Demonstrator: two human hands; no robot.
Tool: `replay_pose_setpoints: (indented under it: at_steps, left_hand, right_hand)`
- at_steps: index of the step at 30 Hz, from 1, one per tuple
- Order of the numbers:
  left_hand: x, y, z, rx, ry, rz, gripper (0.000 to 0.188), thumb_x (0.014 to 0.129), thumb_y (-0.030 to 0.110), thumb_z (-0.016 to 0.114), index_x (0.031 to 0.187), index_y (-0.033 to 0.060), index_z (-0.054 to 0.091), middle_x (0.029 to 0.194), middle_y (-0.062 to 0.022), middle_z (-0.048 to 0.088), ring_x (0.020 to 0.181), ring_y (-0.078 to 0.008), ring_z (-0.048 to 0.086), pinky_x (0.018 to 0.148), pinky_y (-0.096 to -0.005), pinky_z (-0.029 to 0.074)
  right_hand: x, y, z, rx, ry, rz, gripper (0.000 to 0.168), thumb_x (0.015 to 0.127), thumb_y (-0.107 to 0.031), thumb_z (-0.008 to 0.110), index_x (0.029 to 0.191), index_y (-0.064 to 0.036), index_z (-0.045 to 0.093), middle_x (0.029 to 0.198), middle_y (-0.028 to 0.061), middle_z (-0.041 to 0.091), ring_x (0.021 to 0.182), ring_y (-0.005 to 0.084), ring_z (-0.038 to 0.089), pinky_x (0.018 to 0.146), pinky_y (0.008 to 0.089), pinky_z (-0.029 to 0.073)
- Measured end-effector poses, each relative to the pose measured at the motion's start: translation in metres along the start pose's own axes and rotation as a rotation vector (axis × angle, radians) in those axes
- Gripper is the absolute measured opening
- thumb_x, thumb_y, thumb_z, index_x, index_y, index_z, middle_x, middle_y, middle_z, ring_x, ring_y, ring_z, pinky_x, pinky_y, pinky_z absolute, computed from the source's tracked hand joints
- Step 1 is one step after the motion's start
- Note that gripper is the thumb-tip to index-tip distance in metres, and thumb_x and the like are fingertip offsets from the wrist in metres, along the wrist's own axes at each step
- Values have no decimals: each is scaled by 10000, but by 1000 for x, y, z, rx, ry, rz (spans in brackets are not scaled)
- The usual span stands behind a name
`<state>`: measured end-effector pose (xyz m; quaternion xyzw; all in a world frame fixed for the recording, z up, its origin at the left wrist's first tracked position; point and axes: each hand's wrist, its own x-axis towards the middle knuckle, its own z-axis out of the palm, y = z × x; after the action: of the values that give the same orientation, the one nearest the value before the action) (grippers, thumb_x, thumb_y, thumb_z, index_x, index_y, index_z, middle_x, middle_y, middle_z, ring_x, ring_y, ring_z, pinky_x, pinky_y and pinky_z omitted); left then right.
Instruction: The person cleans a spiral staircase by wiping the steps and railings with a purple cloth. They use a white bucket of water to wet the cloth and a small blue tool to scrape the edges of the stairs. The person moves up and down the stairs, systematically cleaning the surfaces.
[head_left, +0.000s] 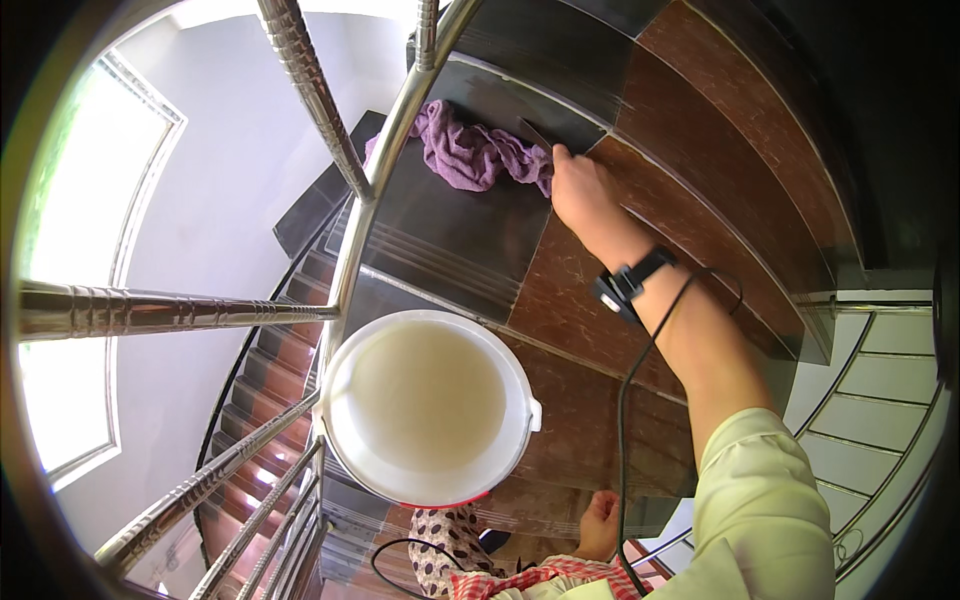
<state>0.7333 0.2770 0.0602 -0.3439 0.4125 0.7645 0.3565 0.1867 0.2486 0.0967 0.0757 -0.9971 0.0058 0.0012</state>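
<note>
My right hand (587, 189) is closed on a thin-bladed tool (535, 133), whose dark narrow blade points towards the step's riser. Its handle is hidden in the fist. Beside the hand, one end of a crumpled purple cloth (469, 154) meets the fingers; whether they pinch it, I cannot tell. The cloth lies along the black tile of the stair tread (465, 232). Low in the view, my left hand (598, 521) hangs close to my body with its fingers curled in and nothing visible in them. A white bucket (531, 411) of cloudy water stands below the cloth.
A steel stair railing (358, 217) with ribbed balusters runs along the left, against the bucket. Beyond it, lower stairs (259, 390) curve down. Brown-tiled steps (675, 142) rise at upper right. A black cable (624, 420) hangs from my right wrist strap.
</note>
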Motion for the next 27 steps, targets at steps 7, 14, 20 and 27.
replay_pose_setpoints:
  at_steps: [7, 14, 20, 27]
  left_hand:
    - [4, 13, 3, 124, -5, 28, 141, 1038, 231, 610, 1065, 94, 588, 808, 25, 587, 675, -71, 539, 576, -264, 475]
    - [0, 6, 4, 184, -25, -21, 133, 1043, 223, 608, 1069, 93, 602, 806, 35, 592, 676, -68, 540, 582, -256, 457]
    - [-2, 35, -6, 38, -14, -19, 158, 1059, 240, 590, 1097, 87, 584, 773, 33, 554, 660, -74, 523, 582, -257, 456]
    - [-12, 68, 5, -149, 66, 22, 274, 1069, 285, 590, 1226, 71, 520, 882, -2, 574, 760, -84, 555, 629, -275, 500]
  right_hand:
    - [27, -31, 2, -17, -24, 41, 217, 973, -112, 523, 1104, 23, 630, 964, 265, 744, 949, 430, 741, 824, 503, 606]
    - [46, -31, 3, 5, -45, 91, 262, 1002, -123, 440, 1162, -20, 621, 1015, 258, 733, 992, 426, 723, 852, 533, 578]
    - [-40, 31, 38, 256, 59, 18, 290, 955, -163, 616, 1233, -82, 626, 878, 209, 709, 739, 451, 674, 617, 536, 527]
    - [-303, 98, 16, 1058, -571, 380, 163, 1030, -184, 583, 1136, -93, 665, 827, -19, 642, 730, 56, 601, 613, 271, 511]
